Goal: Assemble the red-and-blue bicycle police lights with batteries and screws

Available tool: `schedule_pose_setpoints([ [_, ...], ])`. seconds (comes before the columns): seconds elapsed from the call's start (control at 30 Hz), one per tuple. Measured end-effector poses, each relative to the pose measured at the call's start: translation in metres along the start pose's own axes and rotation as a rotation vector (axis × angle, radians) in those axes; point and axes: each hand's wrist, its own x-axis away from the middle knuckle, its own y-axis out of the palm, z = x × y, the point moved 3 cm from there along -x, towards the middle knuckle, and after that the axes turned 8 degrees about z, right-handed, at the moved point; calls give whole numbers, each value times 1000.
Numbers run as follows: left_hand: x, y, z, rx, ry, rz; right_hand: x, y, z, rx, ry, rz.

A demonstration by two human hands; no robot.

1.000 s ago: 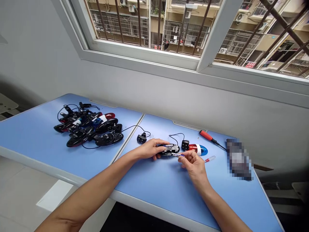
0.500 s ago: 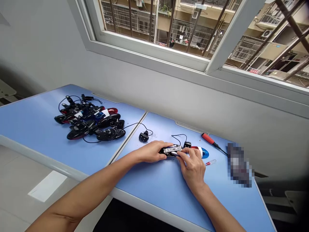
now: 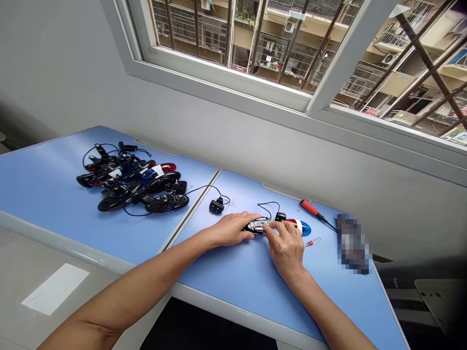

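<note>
My left hand grips the left end of an opened black oval light housing, thumb in front and fingers behind. Inside it lies a pale silvery strip, facing up. Over the housing's right end, my right hand has its thumb and fingertips pinched together; whatever is between them is hidden. Just behind that hand sits a small black switch box on a thin cable. A red and blue light cover with a white band shows past the knuckles, close to a small clear-and-red screwdriver.
A heap of black, red and blue bicycle lights with tangled cables covers part of the left table. One cable crosses the table joint to another switch box. A red-handled tool lies at the back right, beside a blurred dark object.
My right hand's fingertips have shifted left along the silvery strip and now cover more of its right end. My left hand keeps its hold. The whole view has turned slightly.
</note>
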Motion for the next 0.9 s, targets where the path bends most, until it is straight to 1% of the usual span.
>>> schedule_pose_setpoints([
  [0.07,0,0,0,-12,-2,-11,-1,1,0,3,-9,-25],
  [0.13,0,0,-1,-22,1,-13,-1,1,0,-11,-2,-21],
  [0.37,-1,1,-3,-66,-7,12,-1,3,2,-80,12,68],
  [0.6,-2,-2,-1,-31,8,-45,0,7,1,-207,58,135],
  [0.8,-2,-3,-4,12,28,-51,-1,15,5,-368,145,117],
  [0.9,-2,-2,-5,46,17,-54,-2,16,8,-376,156,98],
])
